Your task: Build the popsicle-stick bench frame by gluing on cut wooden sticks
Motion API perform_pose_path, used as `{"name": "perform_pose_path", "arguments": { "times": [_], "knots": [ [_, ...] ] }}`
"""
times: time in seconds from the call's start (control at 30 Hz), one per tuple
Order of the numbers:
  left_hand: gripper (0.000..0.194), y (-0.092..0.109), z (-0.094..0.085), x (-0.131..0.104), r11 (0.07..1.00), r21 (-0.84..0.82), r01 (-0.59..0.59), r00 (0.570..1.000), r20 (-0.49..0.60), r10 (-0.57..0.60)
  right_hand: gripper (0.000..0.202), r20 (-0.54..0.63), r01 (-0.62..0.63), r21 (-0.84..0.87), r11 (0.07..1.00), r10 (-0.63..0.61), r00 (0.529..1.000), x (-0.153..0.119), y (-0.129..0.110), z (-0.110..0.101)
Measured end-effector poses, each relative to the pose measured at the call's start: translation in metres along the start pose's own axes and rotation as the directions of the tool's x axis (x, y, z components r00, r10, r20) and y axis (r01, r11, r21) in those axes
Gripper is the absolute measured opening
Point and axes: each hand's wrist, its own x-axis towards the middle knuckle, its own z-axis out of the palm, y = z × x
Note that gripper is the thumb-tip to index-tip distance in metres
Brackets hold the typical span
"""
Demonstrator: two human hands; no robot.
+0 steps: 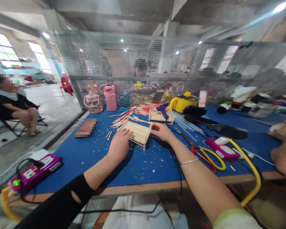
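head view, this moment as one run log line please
left hand: over left side of wooden tray | right hand: at its right edge | glue gun: on second tray behind | scissors: right

Both arms [202, 183] reach forward, left hand [119, 143] palm-down, right hand [162, 131] curled inward, perhaps pinching.

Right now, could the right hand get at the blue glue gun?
Probably yes: the blue glue gun appears to lie across the farther wooden tray, just beyond the right hand, nothing visible between them, though that hand is at the edge of the nearer wooden tray.
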Motion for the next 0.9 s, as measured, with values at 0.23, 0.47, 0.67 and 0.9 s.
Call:
{"name": "perform_pose_path", "arguments": {
  "times": [0.23, 0.47, 0.67, 0.9],
  "knots": [
    [0.033, 0.024, -0.015, -0.01, 0.867, -0.318, 0.383, 0.92, 0.043, -0.39, 0.016, -0.011, -0.099, 0.017, 0.995, 0.099, 0.995, -0.003, -0.007, -0.01],
    [0.039, 0.011, 0.002, -0.012, 0.475, -0.678, 0.562, 0.801, 0.301, -0.517, 0.015, -0.033, -0.157, 0.107, 0.982, 0.162, 0.986, -0.006, -0.011, -0.008],
    [0.04, 0.002, 0.001, -0.005, 0.362, -0.752, 0.551, 0.778, 0.306, -0.549, 0.023, 0.04, -0.174, 0.176, 0.969, 0.17, 0.985, -0.009, -0.018, 0.001],
    [0.044, -0.023, -0.002, -0.005, 0.48, -0.718, 0.504, 0.83, 0.249, -0.498, 0.03, 0.186, -0.191, 0.184, 0.964, 0.157, 0.97, -0.013, -0.025, 0.009]
  ]
}}
